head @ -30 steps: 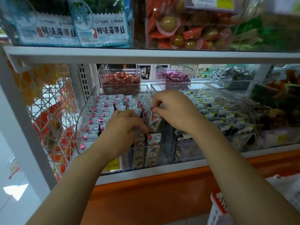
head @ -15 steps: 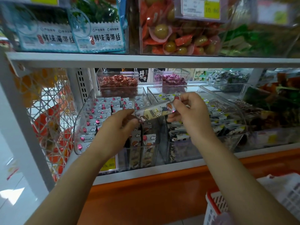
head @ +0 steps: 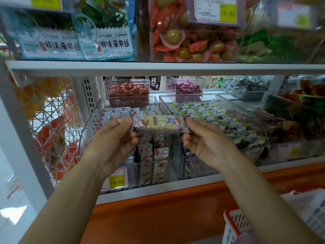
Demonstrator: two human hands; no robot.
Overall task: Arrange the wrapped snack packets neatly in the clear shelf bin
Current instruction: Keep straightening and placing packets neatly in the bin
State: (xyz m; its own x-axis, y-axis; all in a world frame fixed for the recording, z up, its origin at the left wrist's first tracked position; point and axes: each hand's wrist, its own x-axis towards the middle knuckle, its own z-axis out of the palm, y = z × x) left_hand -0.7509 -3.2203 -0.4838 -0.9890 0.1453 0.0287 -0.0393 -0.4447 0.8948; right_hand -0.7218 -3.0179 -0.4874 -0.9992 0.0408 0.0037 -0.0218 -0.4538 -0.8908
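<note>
1. Forearms reach up and forward from the near edge; left hand (head: 112, 141) and right hand (head: 205, 145) are raised side by side before the shelf (head: 158, 67), thumbs uppermost.
2. Snack packet (head: 158, 124), a long flat bar in glossy wrap printed with cartoon figures, lies level between them; each hand pinches one crimped end between thumb and fingertips, with the other fingers curled beneath.
3. Packet hangs above the near part of the clear bin (head: 91, 124), a transparent plastic tub with a curved side wall; flat rows of like packets (head: 116, 111) fill its far part; upright packets (head: 158, 155) stand at its near wall.
4. Yellow price tag (head: 117, 181) sits on the bin's near-left front; a second clear bin (head: 188, 95) stands just to the right, holding dark-and-white packets.
</note>
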